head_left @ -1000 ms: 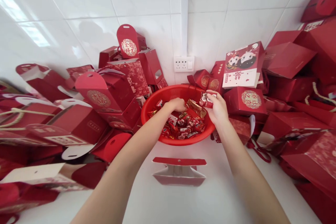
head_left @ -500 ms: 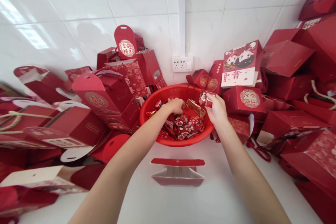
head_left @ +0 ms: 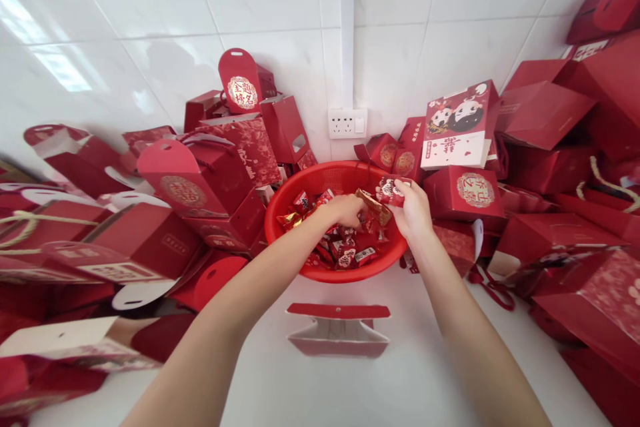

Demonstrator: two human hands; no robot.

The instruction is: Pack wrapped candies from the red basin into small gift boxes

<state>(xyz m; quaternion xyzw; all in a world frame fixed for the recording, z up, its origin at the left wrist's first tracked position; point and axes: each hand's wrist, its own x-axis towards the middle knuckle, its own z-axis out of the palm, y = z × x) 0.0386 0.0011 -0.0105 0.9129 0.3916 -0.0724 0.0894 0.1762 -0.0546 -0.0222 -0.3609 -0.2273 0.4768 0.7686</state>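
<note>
A red plastic basket [head_left: 340,275] holds red-wrapped sweets [head_left: 347,255] and a gold-wrapped piece [head_left: 375,208]. My left hand [head_left: 349,210] reaches into its middle, fingers curled down beside the gold piece; whether they grip anything is hidden. At the basket's right rim, my right hand [head_left: 413,207] is closed on a small red packet with white print [head_left: 392,191]. An open red gift box [head_left: 339,345] stands on the white table in front of the basket, its top flap toward the basket.
Red gift boxes [head_left: 195,177] are piled on the left, and more red boxes [head_left: 465,193] are stacked on the right. A socket plate [head_left: 348,124] is on the tiled wall behind the basket.
My left hand has moved right within the basket, toward the gold piece, uncovering sweets at the left. My right hand still holds the packet in nearly the same place.
</note>
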